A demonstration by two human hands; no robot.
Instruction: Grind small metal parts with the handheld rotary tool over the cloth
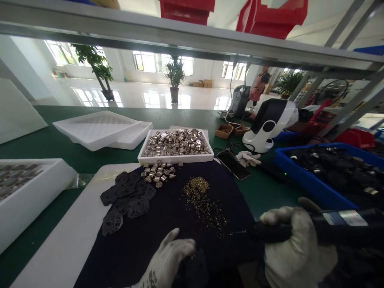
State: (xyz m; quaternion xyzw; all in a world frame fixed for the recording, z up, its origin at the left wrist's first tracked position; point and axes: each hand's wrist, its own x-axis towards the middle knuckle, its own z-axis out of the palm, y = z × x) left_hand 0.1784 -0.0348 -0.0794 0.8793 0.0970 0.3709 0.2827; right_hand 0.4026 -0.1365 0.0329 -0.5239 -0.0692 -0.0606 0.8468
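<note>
My right hand (295,240), in a white work glove, is wrapped around a black electric screwdriver (339,224). Its thin bit points left toward small brass-coloured screws (207,200) on a dark cloth (168,208). At the bottom centre my left hand (171,256), also gloved, has its fingers curled over a dark plate (196,266); the underside of that grip is hidden. A few tiny gold specks show by its fingertips. Black plates with holes (129,196) lie in a loose pile on the left. Beside them are silver cylindrical motors (159,174), loose on the cloth.
Behind the cloth stands a white foam tray (175,159) full of motors. Another foam box (39,200) is at left. A blue bin (315,188) with dark parts sits right, near a phone (232,163) and a white-and-black device (267,124). A shelf (180,38) crosses overhead.
</note>
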